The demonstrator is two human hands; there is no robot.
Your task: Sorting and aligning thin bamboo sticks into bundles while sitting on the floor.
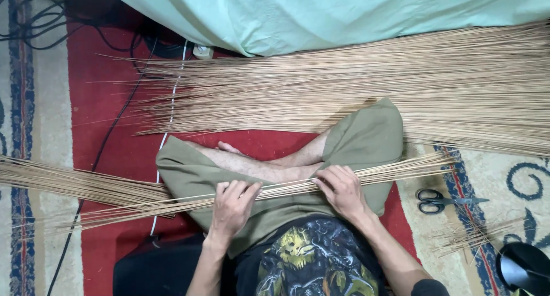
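I sit cross-legged in olive shorts, and a bundle of thin tan sticks [286, 188] lies across my lap from left to right. My left hand [232, 207] rests palm down on the bundle near its middle, fingers spread over the sticks. My right hand [342, 188] curls around the same bundle further right, fingers wrapped over the top. The sticks run past both knees, fanning out at the far left [69, 184] and ending at the right [441, 158].
A large pile of the same sticks [366, 84] is spread on the red patterned carpet ahead of my legs. Black-handled scissors [438, 201] lie to my right, beside a few loose sticks [470, 236] and a black round object [524, 267]. Pale green cloth [321, 12] and cables [114, 41] lie beyond.
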